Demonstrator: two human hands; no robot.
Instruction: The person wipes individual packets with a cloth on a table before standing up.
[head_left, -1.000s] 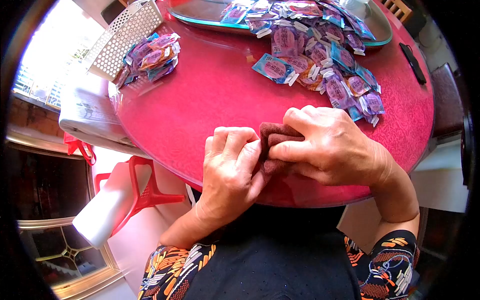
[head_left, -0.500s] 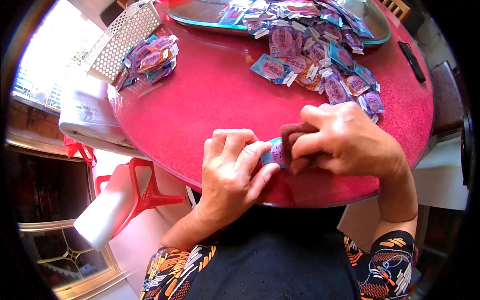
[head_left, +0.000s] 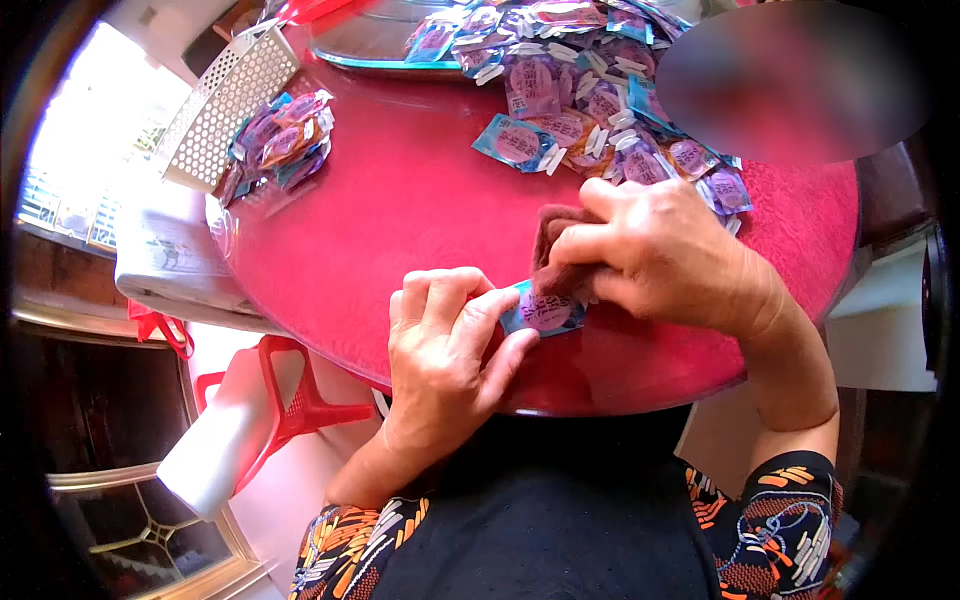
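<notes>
Near the table's front edge, a small blue jelly pouch (head_left: 548,314) with a purple round label lies in front of me. My left hand (head_left: 440,345) pinches its left end between thumb and forefinger. A brown cloth (head_left: 562,240) is bunched in my right hand (head_left: 675,250), at the pouch's upper right edge. My right fingers and the cloth hide part of that edge. Just beyond my right hand spreads a heap of similar purple, blue and orange jelly pouches (head_left: 530,85) with white spouts.
The round table has a red cover (head_left: 350,240). At the far left, a smaller pile of pouches (head_left: 285,140) lies beside a white perforated basket (head_left: 225,110). A teal-rimmed tray (head_left: 370,60) sits at the back. A red chair (head_left: 285,390) stands left; the upper right is blurred.
The cloth has shifted up from the pouch's face, uncovering more of its label. My left hand still pinches the left end. The whole view has shifted slightly.
</notes>
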